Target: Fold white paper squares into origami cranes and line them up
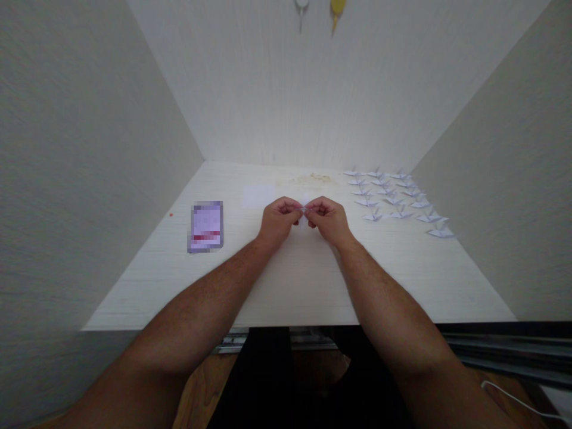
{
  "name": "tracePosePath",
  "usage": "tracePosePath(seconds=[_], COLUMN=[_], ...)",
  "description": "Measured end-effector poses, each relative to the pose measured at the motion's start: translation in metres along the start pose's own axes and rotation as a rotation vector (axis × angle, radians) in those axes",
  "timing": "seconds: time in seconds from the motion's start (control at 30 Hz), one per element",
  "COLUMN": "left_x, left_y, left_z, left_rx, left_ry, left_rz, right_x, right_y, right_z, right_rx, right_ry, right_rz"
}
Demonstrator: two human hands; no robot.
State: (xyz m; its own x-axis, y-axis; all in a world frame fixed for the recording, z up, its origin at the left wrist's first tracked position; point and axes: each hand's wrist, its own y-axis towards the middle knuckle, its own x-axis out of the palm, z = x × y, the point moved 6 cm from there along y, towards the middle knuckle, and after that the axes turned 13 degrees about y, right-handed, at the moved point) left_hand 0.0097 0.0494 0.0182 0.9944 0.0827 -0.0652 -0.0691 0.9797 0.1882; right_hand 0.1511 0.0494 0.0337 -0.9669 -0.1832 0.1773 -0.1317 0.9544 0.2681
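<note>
Holding a small piece of white paper (304,208) out in front, over the middle of the pale table (295,280). Pinching it at one side between thumb and fingers of the left hand (279,219), and at the other side in the same way with the right hand (328,218). Drawn in narrow on both sides, nearly meeting at the fingertips. Cannot make out the shape of the paper (mostly covered by the fingers, and tiny in this view). Bare along the left forearm (214,289) and the right forearm (382,283), both stretched forward across the front edge of the table.

To the right, can see many small white paper cranes (401,213), set out in slanting rows between the right hand and the right wall (500,161), well apart from the fingers. Just beyond the left hand, can make out a pale rectangle (258,195), flat on the table like a sheet of paper. Farther left, can see a purplish object (206,226) with a red band, blurred into blocks and so unreadable. Near the left edge, can spot a small red dot (170,214). Behind the hands, close to the back wall (277,89), can see brownish marks (317,178) on the tabletop. Below, can see dark trousers (268,375) and a white cable (513,396).
</note>
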Motion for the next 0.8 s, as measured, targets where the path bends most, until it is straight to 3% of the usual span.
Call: tracePosePath(seconds=[0.8], left_x=[0.0007], left_y=[-0.0031], left_z=[-0.002], left_rx=[-0.121], left_ry=[-0.098], left_rz=[0.039], right_x=[-0.0064], right_y=[0.0018], right_z=[0.0024], right_rx=[0.014], right_ry=[-0.042], right_rz=[-0.001])
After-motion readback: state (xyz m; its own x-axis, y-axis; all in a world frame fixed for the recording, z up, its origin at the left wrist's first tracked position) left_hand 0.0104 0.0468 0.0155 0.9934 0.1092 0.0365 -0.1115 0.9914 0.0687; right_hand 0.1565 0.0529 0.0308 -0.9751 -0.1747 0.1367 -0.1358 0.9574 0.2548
